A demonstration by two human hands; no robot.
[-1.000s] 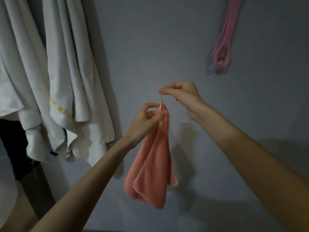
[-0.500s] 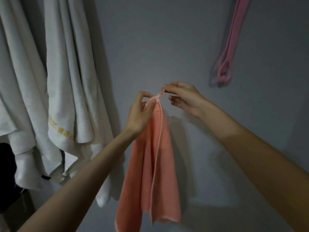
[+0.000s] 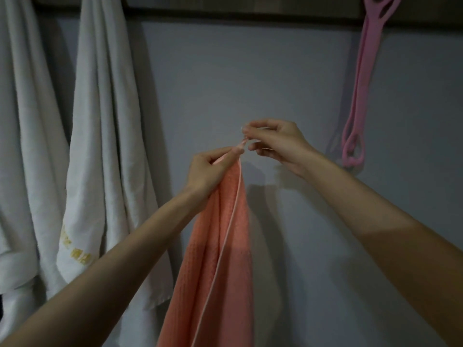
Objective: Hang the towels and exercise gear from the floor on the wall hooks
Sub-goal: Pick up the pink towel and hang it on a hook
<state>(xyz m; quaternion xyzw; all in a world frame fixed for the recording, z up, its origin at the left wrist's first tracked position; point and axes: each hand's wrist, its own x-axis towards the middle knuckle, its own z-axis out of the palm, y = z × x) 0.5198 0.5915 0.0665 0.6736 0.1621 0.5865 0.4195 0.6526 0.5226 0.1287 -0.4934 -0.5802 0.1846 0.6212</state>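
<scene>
Left hand: pinched shut on the top corner of the coral towel, thumb and forefinger gripping the gathered cloth.
Right hand: fingertips closed narrowly on the small hanging loop at that same corner, just beside the left hand.
Coral towel: hangs straight down from both hands in front of the grey wall, its pale piped edge running down the middle (lower end out of view).
White towels: two, draped at the wall's left edge.
Pink exercise band: hangs near the wall's upper right corner, from the dark rail along the top edge.
</scene>
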